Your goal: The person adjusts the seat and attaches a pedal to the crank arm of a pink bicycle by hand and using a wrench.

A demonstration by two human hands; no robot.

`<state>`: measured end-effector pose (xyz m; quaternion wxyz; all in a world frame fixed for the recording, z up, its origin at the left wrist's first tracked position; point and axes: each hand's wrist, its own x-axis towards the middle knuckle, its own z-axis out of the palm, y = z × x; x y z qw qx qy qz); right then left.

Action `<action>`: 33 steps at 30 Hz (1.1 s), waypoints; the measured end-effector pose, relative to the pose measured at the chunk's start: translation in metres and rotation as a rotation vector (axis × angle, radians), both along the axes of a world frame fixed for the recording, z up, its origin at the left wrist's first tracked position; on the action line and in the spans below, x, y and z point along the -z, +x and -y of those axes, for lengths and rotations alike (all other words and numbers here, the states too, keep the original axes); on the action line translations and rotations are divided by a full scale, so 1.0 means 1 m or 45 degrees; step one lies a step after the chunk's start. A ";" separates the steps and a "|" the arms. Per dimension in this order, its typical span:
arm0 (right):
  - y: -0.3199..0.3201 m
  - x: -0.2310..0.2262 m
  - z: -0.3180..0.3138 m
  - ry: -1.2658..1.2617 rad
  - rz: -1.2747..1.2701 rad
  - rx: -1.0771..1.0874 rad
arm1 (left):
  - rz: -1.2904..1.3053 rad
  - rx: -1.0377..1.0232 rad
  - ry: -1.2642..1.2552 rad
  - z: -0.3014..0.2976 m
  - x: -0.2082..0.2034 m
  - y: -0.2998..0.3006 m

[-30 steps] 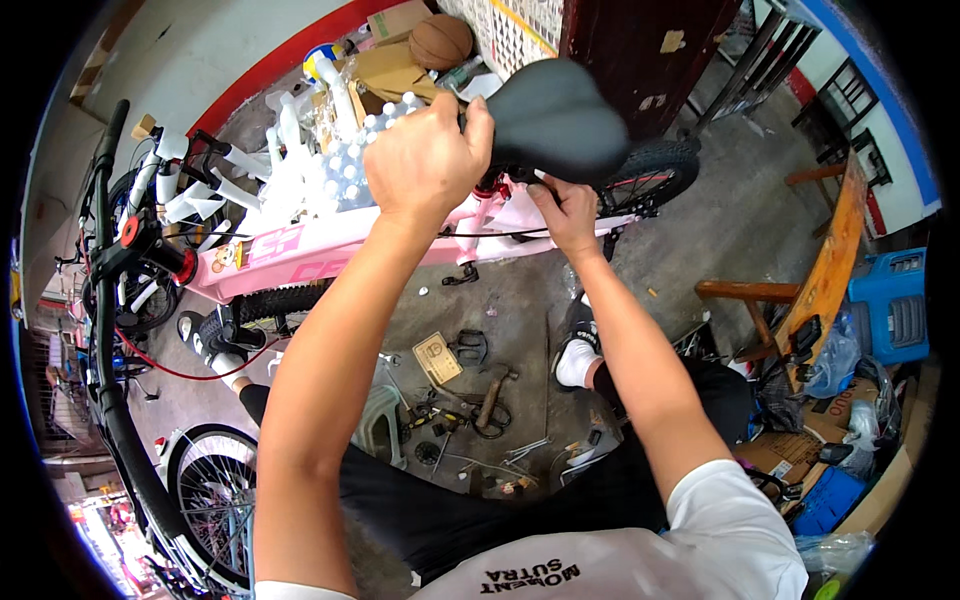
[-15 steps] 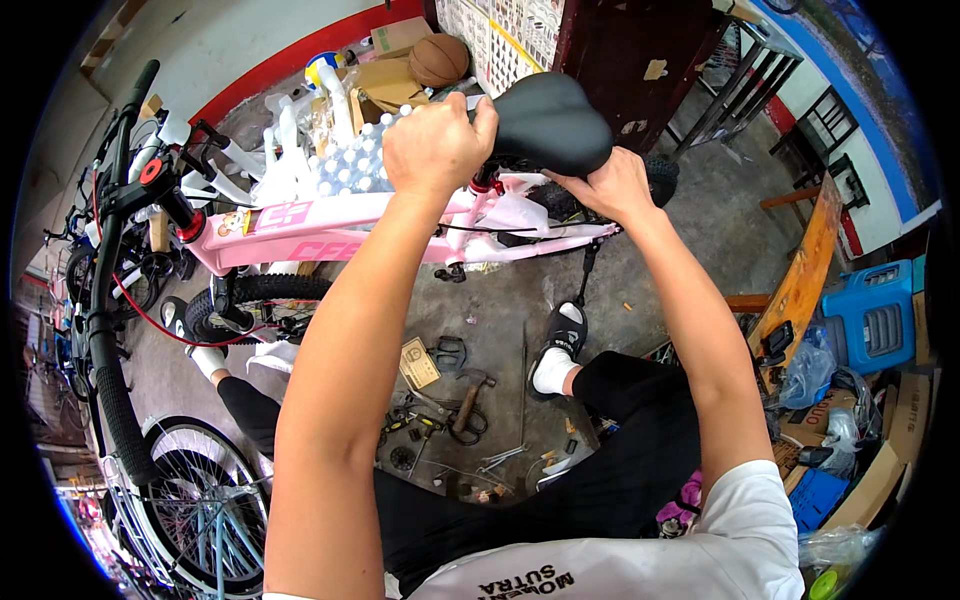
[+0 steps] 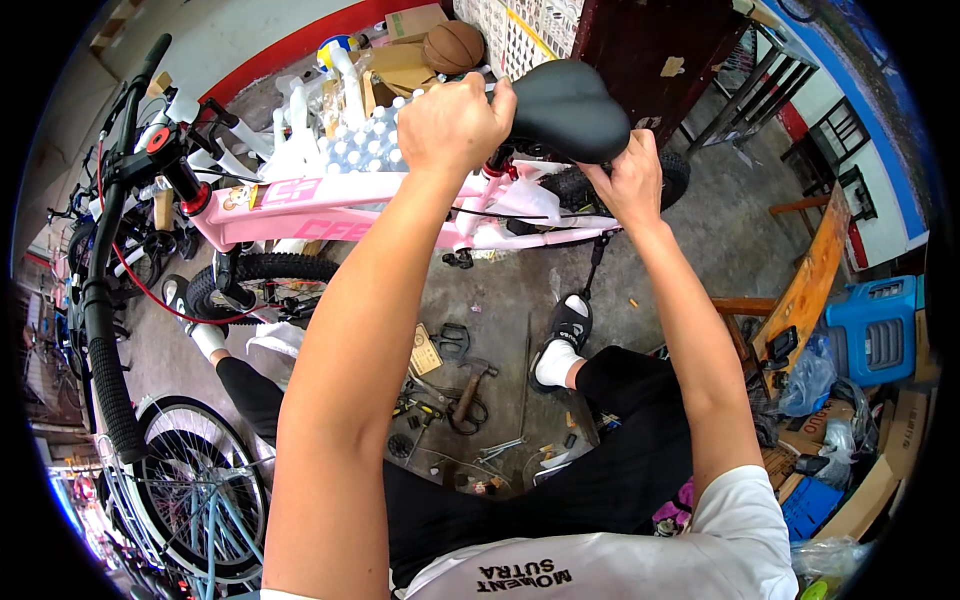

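A black bicycle saddle sits above the pink bicycle frame at the upper middle. My left hand is closed round the saddle's narrow nose, its fingers curled over the far side. At the wide rear end, my right hand grips the edge, thumb below and fingers partly hidden. The red clamp of the seat post shows just beneath the saddle. Black handlebars with a red-topped stem stand to the left, and the front wheel is turned under the frame.
On the floor below lie a hammer, a pedal and several small tools. A second bicycle's wheel stands at lower left. Bottles and a basketball are behind the frame. A wooden bench and blue stool stand right.
Both hands and the saddle appear slightly farther right and higher in the view. The right hand has turned more upright at the saddle's rear. Both hands keep their hold.
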<state>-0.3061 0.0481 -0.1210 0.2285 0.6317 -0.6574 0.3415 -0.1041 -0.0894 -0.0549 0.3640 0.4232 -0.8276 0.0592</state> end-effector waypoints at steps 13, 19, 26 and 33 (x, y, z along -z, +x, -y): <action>-0.013 0.007 -0.003 -0.038 0.058 0.141 | -0.026 0.031 -0.007 0.001 0.002 -0.002; -0.016 -0.008 0.001 -0.049 -0.034 -0.037 | -0.036 0.018 -0.019 0.002 0.002 -0.002; -0.015 -0.001 -0.002 -0.029 0.120 -0.025 | -0.043 0.028 -0.042 0.001 0.003 -0.004; -0.068 -0.033 0.005 0.460 -0.189 -0.271 | -0.048 0.043 -0.037 -0.004 0.001 -0.003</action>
